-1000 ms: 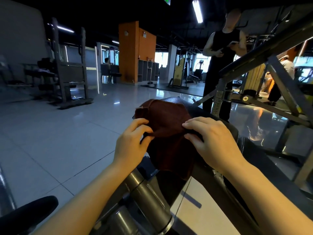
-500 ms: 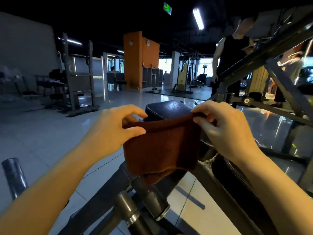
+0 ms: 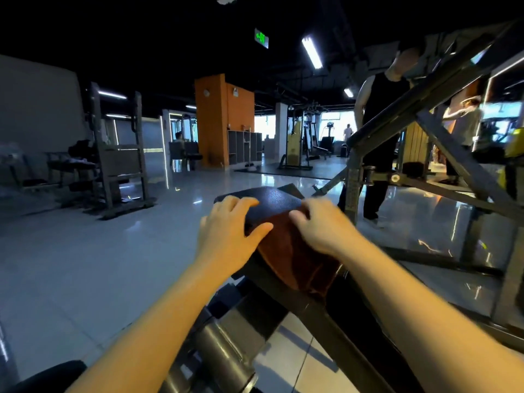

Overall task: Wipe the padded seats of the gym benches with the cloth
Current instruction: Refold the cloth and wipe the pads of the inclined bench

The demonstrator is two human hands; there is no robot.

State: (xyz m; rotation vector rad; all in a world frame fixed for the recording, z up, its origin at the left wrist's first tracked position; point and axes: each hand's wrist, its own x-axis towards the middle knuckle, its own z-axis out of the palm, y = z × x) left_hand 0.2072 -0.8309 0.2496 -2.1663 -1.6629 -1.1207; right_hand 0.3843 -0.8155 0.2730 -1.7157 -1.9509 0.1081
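A black padded seat (image 3: pixel 272 202) stands in front of me on a dark steel frame. A dark red-brown cloth (image 3: pixel 295 259) lies draped over the pad's near end and hangs down toward me. My left hand (image 3: pixel 226 234) rests on the pad's left side with its fingers spread on top and its thumb touching the cloth's left edge. My right hand (image 3: pixel 323 228) holds the cloth's upper edge against the pad with curled fingers. The far half of the pad is bare.
A slanted machine frame (image 3: pixel 425 89) rises at the right, and a person in black (image 3: pixel 380 143) stands behind it. A steel roller (image 3: pixel 224 350) lies below my arms. A rack (image 3: pixel 119 154) stands left on the glossy tiled floor (image 3: pixel 85 265).
The cloth, held up stretched between both hands half a second ago, now lies on the pad. My left hand has let go of it and moved onto the pad.
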